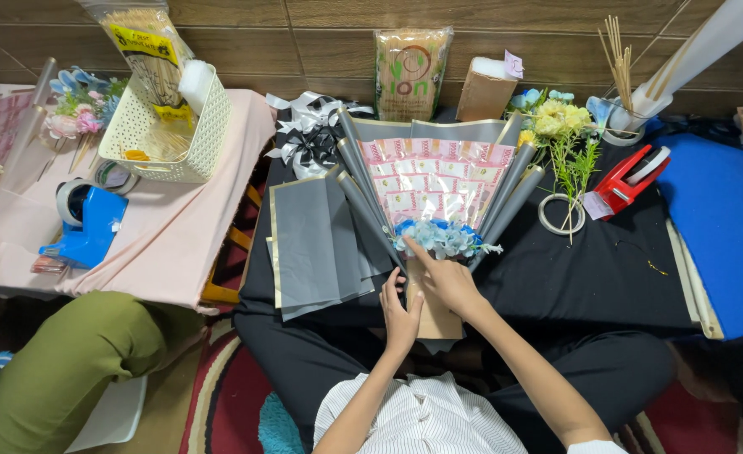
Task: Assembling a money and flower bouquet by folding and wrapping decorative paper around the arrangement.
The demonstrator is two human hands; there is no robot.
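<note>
Left hand grips the bouquet stem at 6 o'clock; hold it firm. Right hand, fingers open, presses the blue flowers; a light touch suits them.

Pink-and-white banknote fan in bouquet, pale blue flowers at base, grey wrapping sheets with gold edge. Black cloth table. Red tape dispenser, blue tape dispenser. Cream basket on pink cloth. Yellow flowers. White shirt with thin dark stripes. Blue mat.
</note>
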